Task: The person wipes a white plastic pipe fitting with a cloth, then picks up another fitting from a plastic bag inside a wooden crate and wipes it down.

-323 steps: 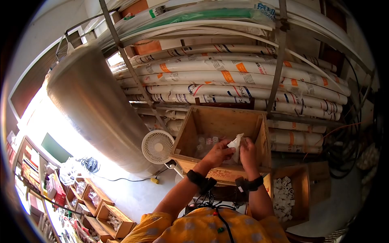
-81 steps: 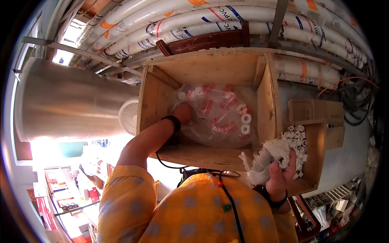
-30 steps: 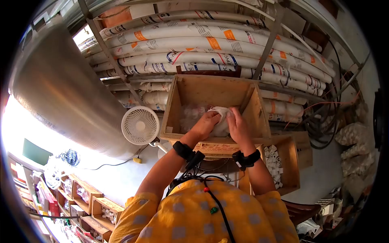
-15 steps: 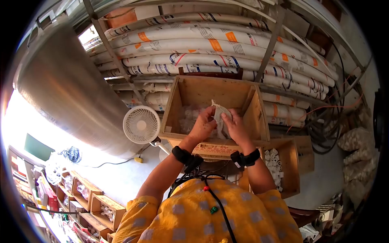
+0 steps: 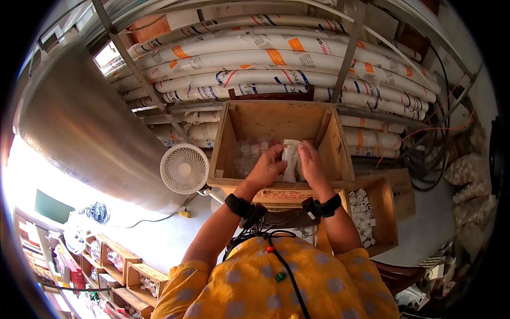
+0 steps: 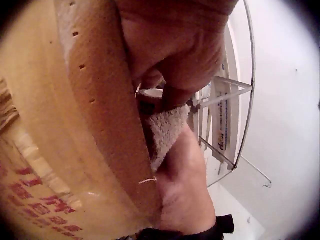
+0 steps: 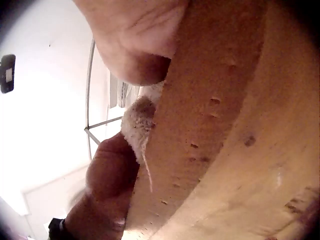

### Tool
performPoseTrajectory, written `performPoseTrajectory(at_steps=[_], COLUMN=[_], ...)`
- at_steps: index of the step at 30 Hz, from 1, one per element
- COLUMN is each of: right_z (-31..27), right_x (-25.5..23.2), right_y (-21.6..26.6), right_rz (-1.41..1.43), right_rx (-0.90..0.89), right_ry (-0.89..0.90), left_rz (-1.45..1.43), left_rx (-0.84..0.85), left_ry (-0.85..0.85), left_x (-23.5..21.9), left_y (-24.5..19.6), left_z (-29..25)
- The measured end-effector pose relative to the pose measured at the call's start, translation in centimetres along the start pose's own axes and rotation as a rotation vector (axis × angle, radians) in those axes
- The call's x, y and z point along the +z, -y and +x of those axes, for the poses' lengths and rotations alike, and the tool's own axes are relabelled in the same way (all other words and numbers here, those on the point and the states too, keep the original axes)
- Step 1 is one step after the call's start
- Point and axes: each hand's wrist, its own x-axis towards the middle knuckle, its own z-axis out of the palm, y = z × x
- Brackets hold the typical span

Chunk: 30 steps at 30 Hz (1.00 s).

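Observation:
Over the front part of a wooden box (image 5: pixel 226 173), both hands hold a white, rough-woven cloth (image 5: pixel 290 159) between them. My left hand (image 5: pixel 265 169) grips its left side with bent fingers. My right hand (image 5: pixel 312 167) pinches the right side, thumb toward me. In the left wrist view, a small round piece with a white rim (image 6: pixel 151 93) shows by the left fingers, above the cloth (image 6: pixel 167 132); most of it is hidden. A loose thread hangs from the cloth (image 7: pixel 136 125) in the right wrist view. Inside the box lies a clear plastic bag (image 5: pixel 247 157) of white fittings.
A wooden crate (image 5: pixel 390 212) of white pipe fittings (image 5: pixel 362 215) stands right of the box. A white fan (image 5: pixel 185 168) is at its left. Long wrapped pipes (image 5: pixel 249 58) lie on a rack behind. Small wooden boxes (image 5: pixel 143 279) line the lower left.
Earlier my left hand was down in the plastic bag while my right held the cloth out at the right. Now both hands meet on the cloth, which has shifted between them since half a second ago.

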Motion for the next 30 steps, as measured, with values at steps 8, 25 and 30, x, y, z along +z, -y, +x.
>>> performPoseTrajectory(at_steps=[8, 25, 30], right_z=[-0.1, -0.4, -0.7], right_x=[0.3, 0.2, 0.1], right_y=[1.0, 1.0, 4.0], right_rz=[0.017, 0.157, 0.041], right_rx=[-0.068, 0.008, 0.077], right_ry=[0.013, -0.084, 0.018], left_rz=[-0.041, -0.052, -0.016], left_rx=[0.201, 0.020, 0.103], left_ry=[-0.059, 0.040, -0.105], left_x=[-0.4, -0.4, -0.4], left_y=[2.2, 1.9, 2.3], left_z=[0.5, 0.3, 0.0])
